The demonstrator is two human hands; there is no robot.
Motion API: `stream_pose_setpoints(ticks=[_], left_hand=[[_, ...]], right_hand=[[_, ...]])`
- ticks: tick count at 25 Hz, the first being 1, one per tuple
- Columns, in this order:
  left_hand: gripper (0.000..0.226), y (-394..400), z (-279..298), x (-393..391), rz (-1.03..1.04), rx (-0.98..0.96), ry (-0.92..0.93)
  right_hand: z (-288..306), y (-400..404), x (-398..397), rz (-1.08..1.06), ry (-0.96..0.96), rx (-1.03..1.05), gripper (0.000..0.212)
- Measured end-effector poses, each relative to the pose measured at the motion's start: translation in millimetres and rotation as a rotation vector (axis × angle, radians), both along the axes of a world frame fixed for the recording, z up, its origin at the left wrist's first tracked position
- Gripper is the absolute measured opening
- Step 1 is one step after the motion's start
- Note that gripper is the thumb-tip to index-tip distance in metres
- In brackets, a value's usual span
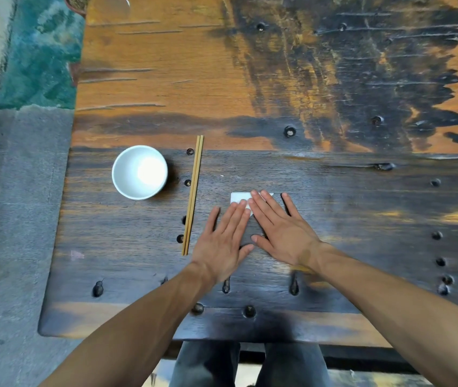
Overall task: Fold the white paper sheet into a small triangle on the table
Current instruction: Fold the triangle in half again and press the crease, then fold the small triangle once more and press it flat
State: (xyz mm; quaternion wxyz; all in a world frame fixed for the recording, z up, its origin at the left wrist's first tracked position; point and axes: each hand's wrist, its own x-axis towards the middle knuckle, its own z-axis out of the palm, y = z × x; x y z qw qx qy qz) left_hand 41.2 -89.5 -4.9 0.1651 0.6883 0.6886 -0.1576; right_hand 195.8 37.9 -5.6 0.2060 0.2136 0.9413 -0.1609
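One folded white paper sheet [239, 198]: I see left hand [223, 241] and right hand [279, 229] flat, fingers spread, pressing it. I judge it light, limp, slide-prone; take corners.

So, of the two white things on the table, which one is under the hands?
The folded white paper, flat beneath the fingers of the left hand and right hand. The white bowl stands apart, beyond the chopsticks.

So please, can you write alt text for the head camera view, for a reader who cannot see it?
Two bare hands, left and right, press flat on a folded white paper on a dark wooden table. Left of them lie wooden chopsticks and an empty white bowl.
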Motion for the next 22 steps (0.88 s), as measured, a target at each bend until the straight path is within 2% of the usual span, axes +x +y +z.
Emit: stream_pose_setpoints(ticks=[3, 5, 7, 9, 11, 14, 17, 20, 22], left_hand=[[0.074, -29.4, -0.3, -4.4, -0.018, -0.046, 0.015], [0.070, -40.9, 6.1, -7.5, 0.008, 0.014, -0.052], [0.060, -26.0, 12.9, -9.8, 0.105, 0.148, -0.156], [0.048, 9.0, 17.5, -13.5, 0.308, 0.244, -0.211], [0.047, 43.1, 19.4, -19.5, 0.491, 0.194, -0.239], [0.040, 69.8, 19.3, -23.0, 0.425, 0.111, -0.173], [0.029, 78.4, 21.1, -20.5, 0.480, 0.074, -0.233], [0.023, 87.2, 22.7, -20.5, 0.534, 0.018, -0.300], [0.025, 92.3, 24.9, -25.2, 0.612, -0.029, -0.410]], right_hand=[[3.9, 1.6, -0.9, -0.004, -0.004, -0.024, 0.075], [6.5, 2.3, -1.5, -0.003, 0.001, -0.029, 0.075], [7.8, 4.5, -2.2, -0.006, 0.028, -0.013, 0.072], [9.5, 7.6, -4.3, -0.014, 0.058, 0.003, 0.066], [10.6, 10.8, -9.1, -0.039, 0.106, 0.011, 0.059], [12.4, 17.4, -16.7, -0.090, 0.194, 0.021, 0.045], [12.8, 21.3, -21.2, -0.205, 0.261, 0.066, 0.040], [12.7, 27.4, -28.5, -0.367, 0.216, 0.038, 0.048], [11.0, 31.6, -33.1, -0.416, 0.178, 0.009, 0.043]])
